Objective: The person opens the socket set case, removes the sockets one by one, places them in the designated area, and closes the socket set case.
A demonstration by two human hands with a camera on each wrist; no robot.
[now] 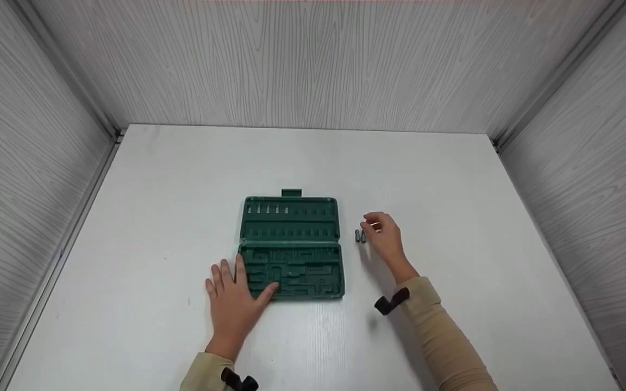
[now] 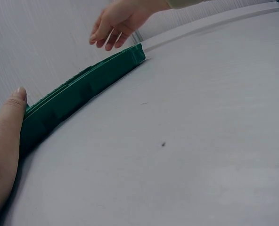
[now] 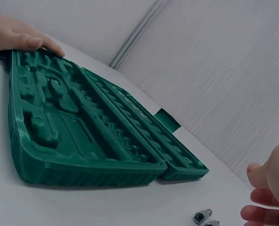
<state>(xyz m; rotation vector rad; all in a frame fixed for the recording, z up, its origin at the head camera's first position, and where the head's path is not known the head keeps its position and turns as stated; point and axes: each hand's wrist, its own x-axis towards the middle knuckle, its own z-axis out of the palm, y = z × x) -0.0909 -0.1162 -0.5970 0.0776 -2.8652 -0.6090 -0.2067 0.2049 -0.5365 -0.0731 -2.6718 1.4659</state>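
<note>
We rest left hand (image 1: 235, 301), spread, on green case (image 1: 313, 224); right hand (image 1: 386, 239), loose, empty, seemingly at pickup, needs pinching sockets (image 1: 357, 236) just left.

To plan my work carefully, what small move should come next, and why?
Probably the right hand should pinch one metal piece: two lie beside it, and the left hand rests on the open case, whose top row of slots looks partly filled.

On the table (image 1: 155, 179), the tool case (image 3: 97, 175) lies open, its latch half (image 1: 313, 223) behind its tray half (image 1: 296, 277); 5 small pieces (image 1: 268, 210) sit leftward in the far row. The left hand (image 1: 234, 301) spans the case's near left corner. Rightward lie 2 sockets (image 1: 357, 236) side by side, the right hand (image 1: 386, 239) just beyond.
</note>
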